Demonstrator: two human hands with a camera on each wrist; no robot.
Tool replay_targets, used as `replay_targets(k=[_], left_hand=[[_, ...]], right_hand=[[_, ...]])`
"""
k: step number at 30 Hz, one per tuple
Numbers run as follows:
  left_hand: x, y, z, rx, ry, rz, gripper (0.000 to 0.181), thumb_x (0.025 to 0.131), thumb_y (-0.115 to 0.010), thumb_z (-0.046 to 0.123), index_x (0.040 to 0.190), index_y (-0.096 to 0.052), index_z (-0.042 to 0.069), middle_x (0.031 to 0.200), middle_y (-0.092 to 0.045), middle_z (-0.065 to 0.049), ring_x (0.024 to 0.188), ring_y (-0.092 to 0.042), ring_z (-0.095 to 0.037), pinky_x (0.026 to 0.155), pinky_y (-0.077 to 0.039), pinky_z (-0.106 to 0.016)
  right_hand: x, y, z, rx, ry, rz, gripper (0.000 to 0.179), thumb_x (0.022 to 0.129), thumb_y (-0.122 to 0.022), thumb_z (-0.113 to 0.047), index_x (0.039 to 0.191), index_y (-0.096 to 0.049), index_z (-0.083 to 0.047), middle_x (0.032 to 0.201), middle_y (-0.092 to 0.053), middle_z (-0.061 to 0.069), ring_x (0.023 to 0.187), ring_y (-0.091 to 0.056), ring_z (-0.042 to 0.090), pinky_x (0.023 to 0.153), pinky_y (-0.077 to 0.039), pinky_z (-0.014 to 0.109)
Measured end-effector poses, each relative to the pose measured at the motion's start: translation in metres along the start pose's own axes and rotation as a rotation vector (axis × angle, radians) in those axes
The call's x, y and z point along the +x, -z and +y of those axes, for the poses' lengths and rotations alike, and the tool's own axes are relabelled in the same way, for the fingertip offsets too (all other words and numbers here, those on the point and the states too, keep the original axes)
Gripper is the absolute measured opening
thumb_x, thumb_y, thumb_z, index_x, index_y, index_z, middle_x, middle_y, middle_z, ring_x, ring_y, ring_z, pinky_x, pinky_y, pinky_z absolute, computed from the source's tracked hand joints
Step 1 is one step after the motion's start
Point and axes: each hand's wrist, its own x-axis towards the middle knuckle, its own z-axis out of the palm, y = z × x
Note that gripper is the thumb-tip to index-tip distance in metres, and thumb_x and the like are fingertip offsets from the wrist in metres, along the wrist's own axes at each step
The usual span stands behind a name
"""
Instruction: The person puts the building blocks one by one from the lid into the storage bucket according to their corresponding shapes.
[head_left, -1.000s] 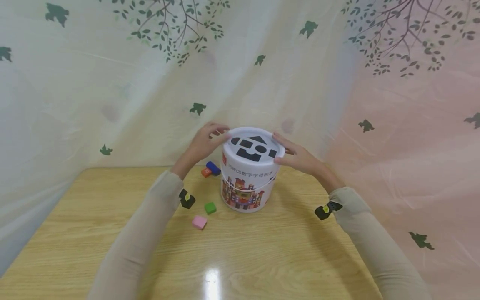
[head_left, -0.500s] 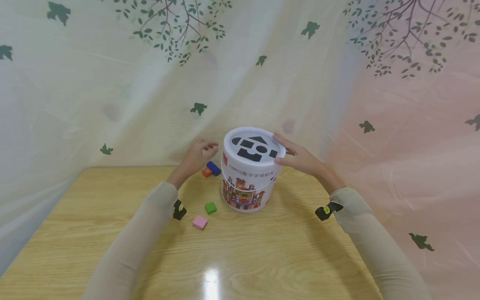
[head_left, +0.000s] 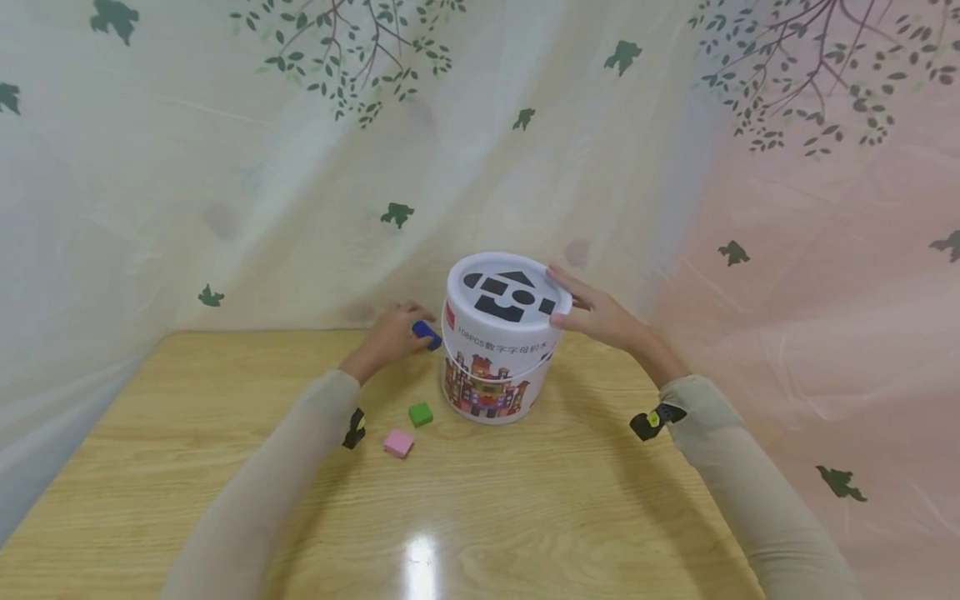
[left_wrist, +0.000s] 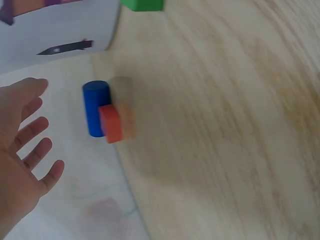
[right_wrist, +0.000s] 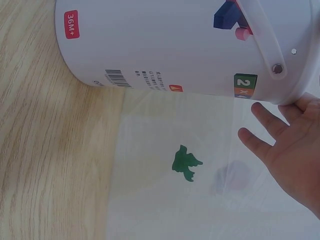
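Note:
My left hand (head_left: pixel 392 335) reaches beside a blue cylinder block (head_left: pixel 426 334) at the bucket's left. In the left wrist view its fingers (left_wrist: pixel 35 131) are spread and loosely bent, apart from the blue cylinder (left_wrist: pixel 95 109). An orange-red block (left_wrist: pixel 112 125) lies against that cylinder; in the head view the hand mostly hides it. My right hand (head_left: pixel 600 315) rests on the lid rim of an upright white block bucket (head_left: pixel 491 346), thumb and fingers apart. Several black shape cutouts or prints mark its lid (head_left: pixel 504 293). Some right fingers (right_wrist: pixel 267 122) extend off the bucket's side.
A green block (head_left: pixel 421 414) and a pink block (head_left: pixel 399 443) lie on the wooden table (head_left: pixel 495 508) in front of the bucket's left side. A leaf-patterned cloth (head_left: pixel 300 208) hangs behind the table's back edge. A thin handle (head_left: pixel 487 379) crosses the bucket's front.
My left hand has left the bucket's rim and moved down and left to the blue cylinder and orange-red block. The right hand stays on the rim.

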Motion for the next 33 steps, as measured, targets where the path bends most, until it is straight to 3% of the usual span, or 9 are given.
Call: replay_targets(k=[7,18,33], left_hand=[[0.002,-0.009,-0.007,0.077,0.005,-0.044,0.045,0.087,-0.079,0.018,0.129,-0.067,0.008,0.14,-0.058,-0.02,0.13,-0.049,-0.044,0.106,-0.042,-0.064],[0.006,-0.024,-0.015,0.115,0.047,-0.154,0.045,0.091,-0.075,0.017,0.135,-0.064,0.011,0.146,-0.055,-0.014,0.136,-0.044,-0.039,0.114,-0.032,-0.067],[0.006,-0.025,-0.014,0.144,0.041,-0.129,0.044,0.089,-0.076,0.011,0.132,-0.065,0.009,0.141,-0.058,-0.018,0.131,-0.047,-0.041,0.11,-0.036,-0.065]], right_hand=[[0.001,0.002,-0.001,-0.007,0.009,-0.003,0.082,0.095,-0.068,-0.039,0.162,-0.02,-0.036,0.173,-0.005,-0.009,0.154,-0.026,0.04,0.117,-0.031,0.065],[0.0,-0.001,-0.006,-0.015,0.013,-0.016,0.086,0.095,-0.069,-0.039,0.163,-0.018,-0.03,0.173,-0.004,-0.006,0.154,-0.026,0.042,0.118,-0.029,0.065],[-0.001,0.001,-0.001,-0.019,0.031,-0.008,0.085,0.095,-0.068,-0.039,0.164,-0.018,-0.029,0.173,-0.005,-0.004,0.154,-0.025,0.043,0.117,-0.029,0.067]])
